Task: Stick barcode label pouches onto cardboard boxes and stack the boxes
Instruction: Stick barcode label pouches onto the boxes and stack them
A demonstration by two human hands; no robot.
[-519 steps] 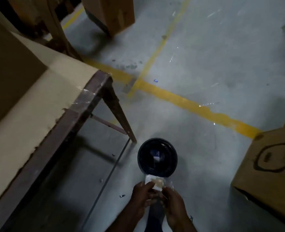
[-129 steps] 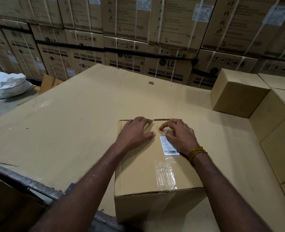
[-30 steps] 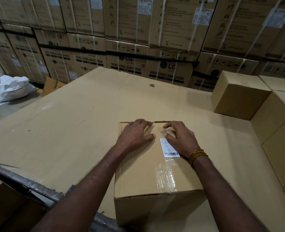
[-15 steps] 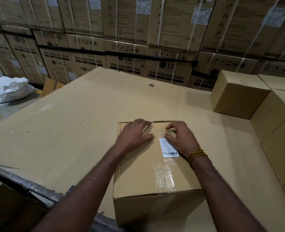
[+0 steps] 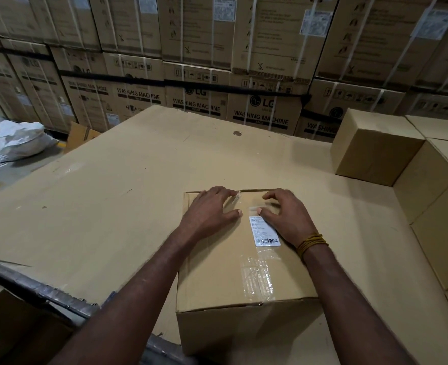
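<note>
— Where does the box (image 5: 233, 272) sit?
— On the table (image 5: 107, 206), at its near edge, both hands (image 5: 212, 212) resting on its top's far end, the label pouch (image 5: 263, 230) between them.
— And the other boxes (image 5: 375, 146)?
— Right, on the table. Washing-machine cartons (image 5: 265, 111) stand behind; a sack (image 5: 20, 140) lies on the floor, left.

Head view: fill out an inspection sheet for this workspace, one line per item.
Surface: large flat cardboard sheet over a metal-framed table; small dark spot near its far edge.
Job's things: brown cardboard box at the near edge; white barcode label in a clear pouch on its top; clear tape runs along the top seam.
Clutter: plain brown cardboard boxes stacked at the right.
Grippers: left hand and right hand press flat on the box top, either side of the pouch.
Cables: nothing seen.
Surroundings: wall of strapped washing-machine cartons behind; white sacks on the floor, left.
</note>
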